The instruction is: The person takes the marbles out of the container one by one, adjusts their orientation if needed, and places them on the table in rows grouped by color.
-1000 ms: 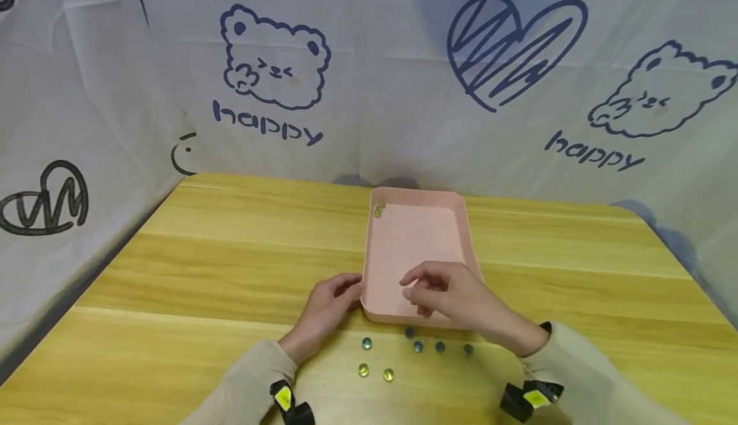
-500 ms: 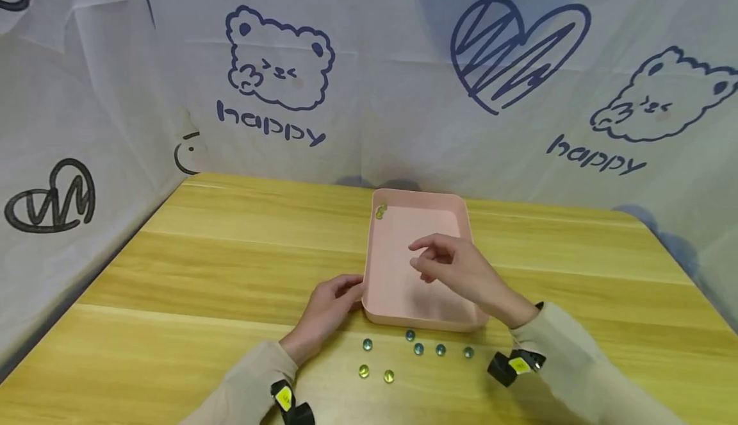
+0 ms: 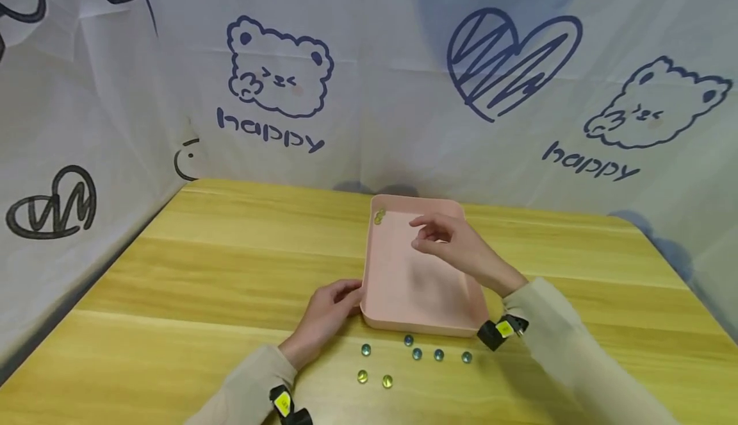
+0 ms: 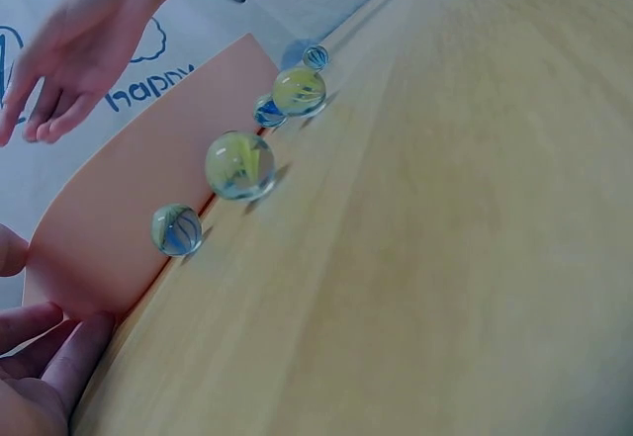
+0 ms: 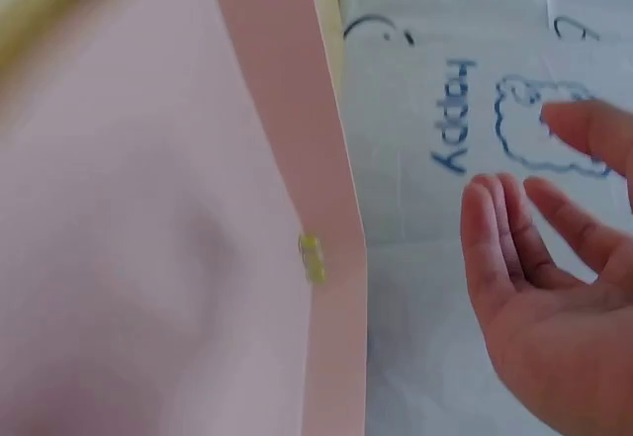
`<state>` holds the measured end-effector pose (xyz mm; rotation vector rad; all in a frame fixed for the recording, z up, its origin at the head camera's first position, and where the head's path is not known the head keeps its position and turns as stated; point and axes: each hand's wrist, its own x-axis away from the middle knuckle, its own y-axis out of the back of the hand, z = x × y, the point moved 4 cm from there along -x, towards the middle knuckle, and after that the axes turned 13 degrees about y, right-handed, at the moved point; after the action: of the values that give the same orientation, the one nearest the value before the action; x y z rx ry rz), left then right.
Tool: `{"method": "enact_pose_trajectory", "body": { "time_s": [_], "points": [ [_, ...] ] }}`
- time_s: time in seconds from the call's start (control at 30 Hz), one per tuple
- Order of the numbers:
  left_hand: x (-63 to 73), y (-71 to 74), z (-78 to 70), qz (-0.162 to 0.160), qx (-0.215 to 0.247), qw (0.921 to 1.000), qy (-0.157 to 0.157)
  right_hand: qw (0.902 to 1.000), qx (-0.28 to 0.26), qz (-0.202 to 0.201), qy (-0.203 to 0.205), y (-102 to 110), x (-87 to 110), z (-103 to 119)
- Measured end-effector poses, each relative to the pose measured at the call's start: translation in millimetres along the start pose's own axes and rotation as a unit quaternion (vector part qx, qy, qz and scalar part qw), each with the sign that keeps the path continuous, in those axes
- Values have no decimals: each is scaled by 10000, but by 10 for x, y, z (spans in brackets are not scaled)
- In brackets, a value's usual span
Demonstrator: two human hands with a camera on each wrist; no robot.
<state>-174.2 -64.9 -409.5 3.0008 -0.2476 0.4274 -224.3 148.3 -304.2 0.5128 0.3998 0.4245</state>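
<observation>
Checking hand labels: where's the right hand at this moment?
In the head view, the right hand is right of centre, raised over the pink tray; the yellow marbles in the tray's far left corner lie left of its fingertips.

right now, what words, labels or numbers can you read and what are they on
"happy": on the cloth, under the left bear
"happy": on the cloth, under the right bear
Yellow label on the left wrist mount: too small to read
Yellow label on the right wrist mount: too small to read
No numbers readable
</observation>
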Motion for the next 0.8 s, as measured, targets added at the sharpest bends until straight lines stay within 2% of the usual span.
{"method": "enact_pose_trajectory", "body": {
  "time_s": [0.17,0.4,0.6,0.8],
  "points": [
    [6,-6,4,0,45,10000,-22,9997,-135,-181,67,60,-150,-92],
    [3,8,11,-97,-10,9999,34,9972,-495,-359,-433,130,-336,-210],
    [-15,15,6,-102,-19,9999,37,9946,-851,-493,-317,163,-557,-228],
    [-5,2,13,-71,15,10000,55,9927,-987,-570,-406,120,-709,-321]
  ]
}}
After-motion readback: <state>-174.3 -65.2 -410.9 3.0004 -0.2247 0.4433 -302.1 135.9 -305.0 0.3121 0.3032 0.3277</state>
